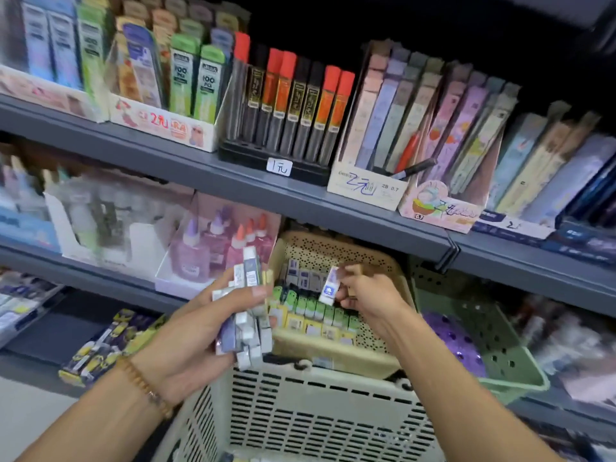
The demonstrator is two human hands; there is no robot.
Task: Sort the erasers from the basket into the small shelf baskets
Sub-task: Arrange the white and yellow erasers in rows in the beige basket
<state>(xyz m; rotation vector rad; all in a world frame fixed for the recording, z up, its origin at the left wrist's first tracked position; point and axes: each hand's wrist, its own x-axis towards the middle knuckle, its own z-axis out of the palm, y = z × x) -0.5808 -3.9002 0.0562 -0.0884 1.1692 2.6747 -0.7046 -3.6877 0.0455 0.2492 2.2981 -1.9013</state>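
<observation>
Bundle of grey, white and lilac sleeved erasers (pixel 248 323), fanned upright at frame centre. Single white eraser (pixel 329 285) with blue logo, tilted, just right of bundle, above beige perforated shelf basket (pixel 336 356). Inside: rows of grey, green, yellow erasers standing on end. Cream slotted basket (pixel 310 415) at lower centre, contents barely visible.
</observation>
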